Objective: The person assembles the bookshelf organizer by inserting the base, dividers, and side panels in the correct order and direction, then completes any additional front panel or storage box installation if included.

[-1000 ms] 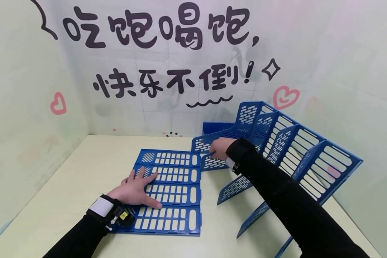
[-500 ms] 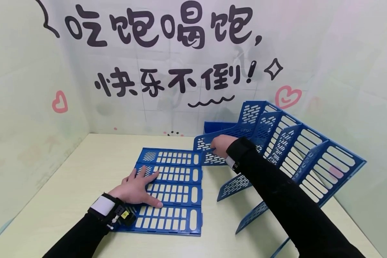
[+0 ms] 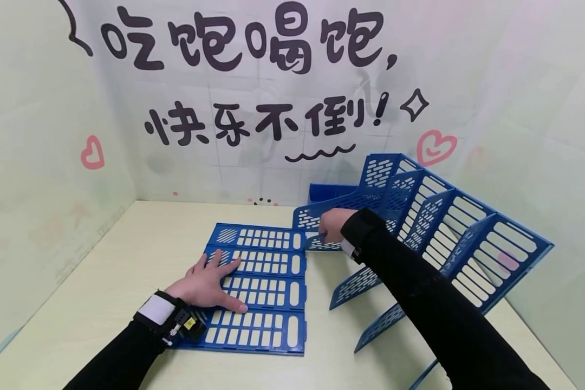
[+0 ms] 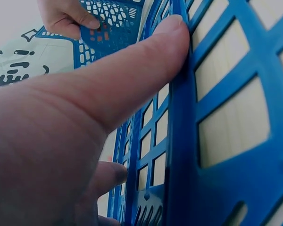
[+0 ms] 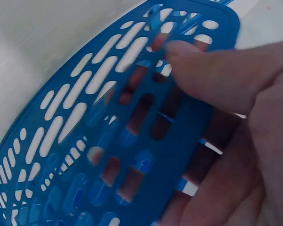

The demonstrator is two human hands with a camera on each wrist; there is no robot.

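Observation:
My left hand [image 3: 207,284] lies spread on a flat blue plastic section [image 3: 285,311] made of several slotted panels joined side by side on the table. In the left wrist view its thumb [image 4: 137,70] touches the panel frame. To the right, my right hand [image 3: 333,225] pinches the free end of a perforated blue divider [image 5: 188,132], thumb on one face and fingers behind it. This divider belongs to a file rack [image 3: 473,216] of several dividers fanned out from a slotted back. My right forearm hides part of the rack.
A blue box-like piece [image 3: 331,190] stands at the back against the printed wall sheet [image 3: 214,179]. Loose divider ends [image 3: 351,290] reach left over the tabletop [image 3: 341,336]. A side sheet [image 3: 556,179] stands behind the rack on the right.
The divider in my right hand has shifted slightly up and away, toward the divider behind it. My left hand stays put on the flat section. The head view has shifted a little.

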